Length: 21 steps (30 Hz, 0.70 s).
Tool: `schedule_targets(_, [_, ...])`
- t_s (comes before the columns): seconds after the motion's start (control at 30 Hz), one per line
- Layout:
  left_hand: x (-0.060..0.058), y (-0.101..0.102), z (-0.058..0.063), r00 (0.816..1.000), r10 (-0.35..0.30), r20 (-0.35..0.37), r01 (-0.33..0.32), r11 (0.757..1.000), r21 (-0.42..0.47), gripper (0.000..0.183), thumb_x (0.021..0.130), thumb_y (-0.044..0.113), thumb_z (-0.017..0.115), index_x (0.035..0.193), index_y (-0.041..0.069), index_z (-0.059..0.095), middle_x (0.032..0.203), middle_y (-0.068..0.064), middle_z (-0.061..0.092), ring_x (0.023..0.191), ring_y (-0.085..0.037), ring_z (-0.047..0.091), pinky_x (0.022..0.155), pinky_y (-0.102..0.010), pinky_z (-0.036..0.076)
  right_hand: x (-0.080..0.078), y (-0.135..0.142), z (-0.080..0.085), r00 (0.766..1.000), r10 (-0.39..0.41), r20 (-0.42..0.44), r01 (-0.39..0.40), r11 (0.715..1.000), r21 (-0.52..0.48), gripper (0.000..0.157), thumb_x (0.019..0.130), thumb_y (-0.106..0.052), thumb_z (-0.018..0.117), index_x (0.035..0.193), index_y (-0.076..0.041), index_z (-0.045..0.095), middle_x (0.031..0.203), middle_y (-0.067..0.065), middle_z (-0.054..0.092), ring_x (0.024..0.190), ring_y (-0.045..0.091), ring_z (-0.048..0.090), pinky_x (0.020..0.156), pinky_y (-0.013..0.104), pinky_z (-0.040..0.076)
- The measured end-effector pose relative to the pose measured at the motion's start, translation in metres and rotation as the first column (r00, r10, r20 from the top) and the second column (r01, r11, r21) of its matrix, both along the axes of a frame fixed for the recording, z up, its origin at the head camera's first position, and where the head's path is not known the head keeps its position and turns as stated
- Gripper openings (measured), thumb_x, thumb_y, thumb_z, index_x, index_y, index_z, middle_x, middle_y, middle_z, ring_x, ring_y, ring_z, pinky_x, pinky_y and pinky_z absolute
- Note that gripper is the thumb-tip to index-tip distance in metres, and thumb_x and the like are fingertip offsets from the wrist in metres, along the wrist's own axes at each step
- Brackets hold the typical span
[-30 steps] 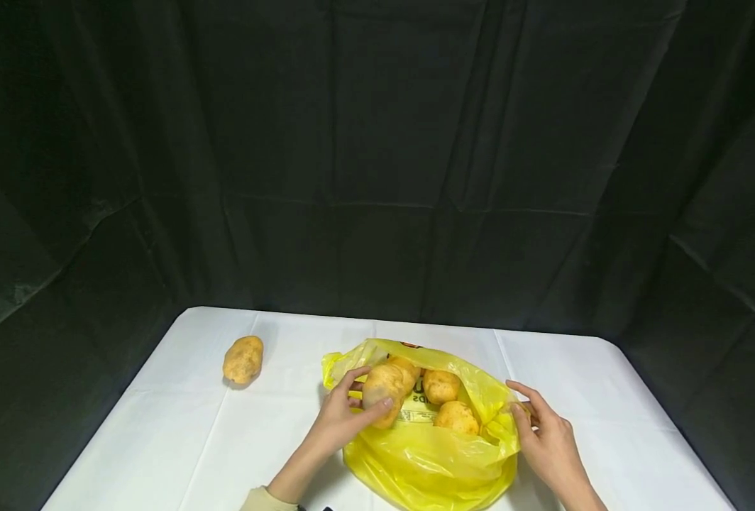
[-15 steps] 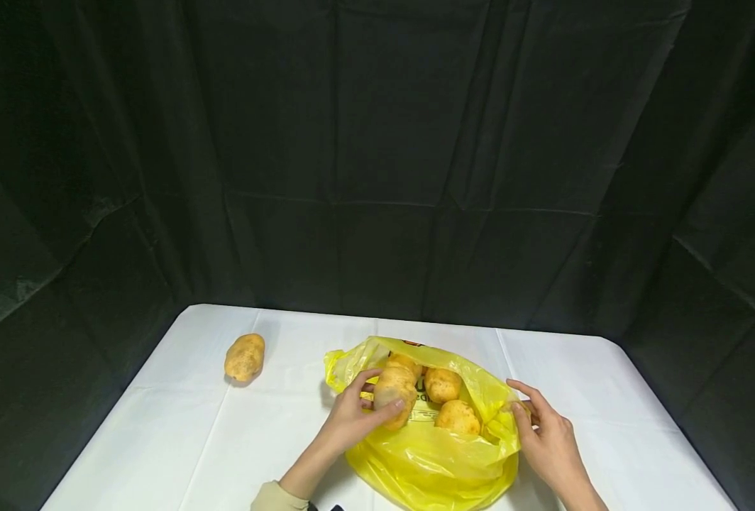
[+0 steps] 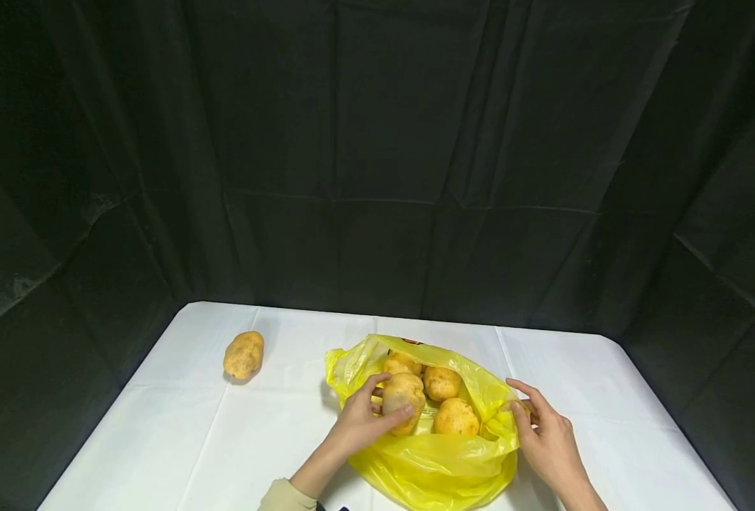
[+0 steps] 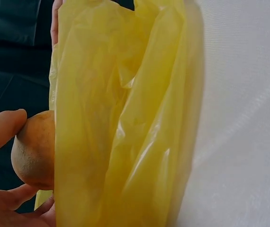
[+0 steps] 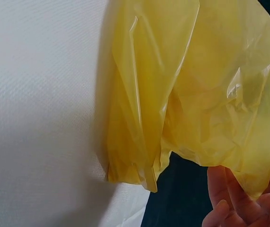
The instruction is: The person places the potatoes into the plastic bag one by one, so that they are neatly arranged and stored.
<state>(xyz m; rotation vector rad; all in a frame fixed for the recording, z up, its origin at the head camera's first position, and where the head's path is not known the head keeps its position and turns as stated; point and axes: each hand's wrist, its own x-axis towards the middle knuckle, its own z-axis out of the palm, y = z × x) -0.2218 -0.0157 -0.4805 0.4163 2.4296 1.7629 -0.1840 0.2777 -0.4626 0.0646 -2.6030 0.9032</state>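
My left hand (image 3: pixel 366 420) grips a large potato (image 3: pixel 406 399) between thumb and fingers, at the mouth of a yellow plastic bag (image 3: pixel 435 468). In the left wrist view the thumb lies on top of this potato (image 4: pixel 34 151), and the bag's side (image 4: pixel 116 123) hides part of it. Inside the bag sit several potatoes, among them one at the back (image 3: pixel 401 363), one in the middle (image 3: pixel 443 383) and one at the front (image 3: pixel 457 417). My right hand (image 3: pixel 546 433) pinches the bag's right edge, holding it open; the right wrist view shows fingers (image 5: pixel 234 191) behind the plastic.
A single potato (image 3: pixel 244 355) lies on the white tablecloth (image 3: pixel 160 426) at the back left. Black cloth (image 3: pixel 377 156) hangs behind the table and along both sides.
My left hand has moved right and slightly down with its potato, further over the bag's opening. The right hand keeps its place on the bag's edge.
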Motion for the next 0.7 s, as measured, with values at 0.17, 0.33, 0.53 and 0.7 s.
schedule_targets(0.17, [0.001,0.004,-0.001,1.000,-0.004,-0.013,0.004,1.000,-0.015,0.070,0.085,0.038,0.076,0.139,0.005,0.047,0.110,-0.011,0.059,0.085,-0.020,0.058,0.068,-0.030,0.049,0.001,0.000,0.002,1.000,0.001,0.011,-0.001,1.000,-0.002,0.035,0.097,-0.002,0.056,0.132,-0.010,0.055,0.095,0.014,0.071,0.073,0.020,0.068,0.055,0.024,0.049])
schedule_targets(0.33, [0.000,0.006,-0.004,1.000,-0.011,0.004,0.011,1.000,-0.027,0.070,0.085,0.039,0.075,0.140,0.006,0.046,0.111,-0.010,0.059,0.090,-0.019,0.058,0.072,-0.034,0.050,0.001,0.000,0.002,1.000,0.001,0.015,-0.001,1.000,0.003,0.035,0.098,-0.003,0.056,0.132,-0.010,0.055,0.096,0.014,0.071,0.074,0.020,0.068,0.056,0.024,0.050])
schedule_targets(0.53, [-0.001,0.010,-0.007,0.999,-0.020,0.028,0.021,0.999,-0.033,0.070,0.085,0.040,0.075,0.140,0.006,0.046,0.110,-0.009,0.058,0.088,-0.018,0.058,0.071,-0.035,0.050,0.001,-0.001,0.004,1.000,0.007,0.011,-0.007,1.000,-0.003,0.035,0.098,-0.004,0.056,0.132,-0.010,0.055,0.095,0.013,0.071,0.072,0.018,0.067,0.054,0.024,0.048])
schedule_targets(0.7, [0.001,0.012,-0.010,0.998,-0.013,0.057,0.016,0.999,-0.046,0.070,0.085,0.040,0.075,0.140,0.007,0.046,0.113,-0.012,0.058,0.088,-0.019,0.059,0.070,-0.036,0.051,0.001,0.000,0.004,1.000,0.007,0.024,-0.006,1.000,-0.011,0.035,0.098,-0.003,0.055,0.133,-0.010,0.055,0.096,0.014,0.071,0.074,0.019,0.068,0.055,0.024,0.049])
